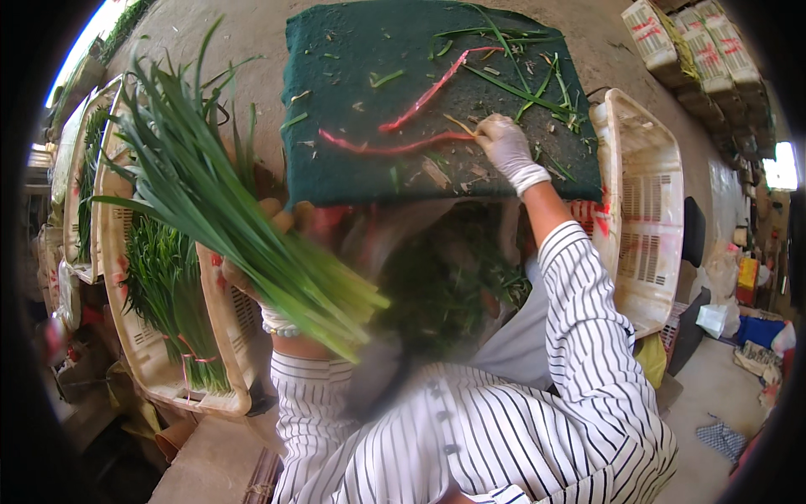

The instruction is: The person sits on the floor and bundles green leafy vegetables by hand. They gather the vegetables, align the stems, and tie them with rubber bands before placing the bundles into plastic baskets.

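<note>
A large bunch of long green leaves, apparently garlic chives point(233, 208), is gripped from below by my gloved left hand point(277, 217). Its leafy tips point to the upper left and its pale cut ends to the lower right, over my lap. The bunch hides much of that hand. My gloved right hand point(507, 148) pinches a thin yellowed leaf point(459, 124) above the dark green cloth point(340, 82). One pink plastic tie point(403, 143) runs up to those fingertips; whether it is pinched too, I cannot tell. A second pink tie point(434, 87) lies just beyond it.
Loose leaves point(541, 94) and scraps litter the cloth's right side. On the left, a white plastic crate point(116, 302) holds tied chives point(179, 302). Another crate point(652, 208) stands at the right. Trimmings point(453, 271) lie below the cloth's near edge. Stacked crates point(705, 50) stand far right.
</note>
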Demonstrator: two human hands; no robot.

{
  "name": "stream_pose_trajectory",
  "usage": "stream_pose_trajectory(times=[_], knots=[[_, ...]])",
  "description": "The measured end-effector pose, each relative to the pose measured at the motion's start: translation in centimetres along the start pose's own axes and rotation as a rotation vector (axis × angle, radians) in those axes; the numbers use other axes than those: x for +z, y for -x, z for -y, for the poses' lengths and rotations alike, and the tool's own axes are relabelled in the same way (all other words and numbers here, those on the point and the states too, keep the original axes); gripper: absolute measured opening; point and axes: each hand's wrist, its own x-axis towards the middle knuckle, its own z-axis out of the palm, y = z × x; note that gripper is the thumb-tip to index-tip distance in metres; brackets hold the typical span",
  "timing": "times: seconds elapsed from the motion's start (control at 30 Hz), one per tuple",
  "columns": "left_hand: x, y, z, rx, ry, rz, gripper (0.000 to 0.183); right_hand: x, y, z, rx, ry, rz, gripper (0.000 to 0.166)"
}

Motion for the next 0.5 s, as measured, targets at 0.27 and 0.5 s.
stream_pose_trajectory(times=[0.27,0.5], knots=[[-0.8,1.2,0.2,-0.080,-0.081,-0.194,0.058,-6.9,-3.7,0.3,0.261,-0.175,-0.067,0.046],[-0.4,-0.1,-0.3,-0.117,-0.070,-0.148,0.053,2.7,-13.9,7.9,-0.223,0.121,0.191,0.017]])
